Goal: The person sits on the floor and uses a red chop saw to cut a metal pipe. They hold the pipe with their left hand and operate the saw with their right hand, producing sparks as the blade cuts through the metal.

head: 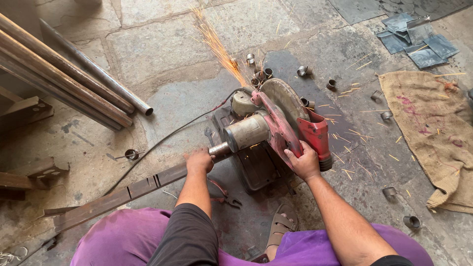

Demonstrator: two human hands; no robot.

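Head view: right hand (304, 161) wraps the red chop saw's handle (317, 134); left hand (199, 160) closes around the steel pipe (220, 149) lying under the abrasive disc (286, 101). Sparks (217, 44) fly forward; a slipping pipe could jam the disc.

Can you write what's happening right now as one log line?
left hand: grips pipe | right hand: presses chop saw handle | sparks: flying | cut rings: scattered on floor
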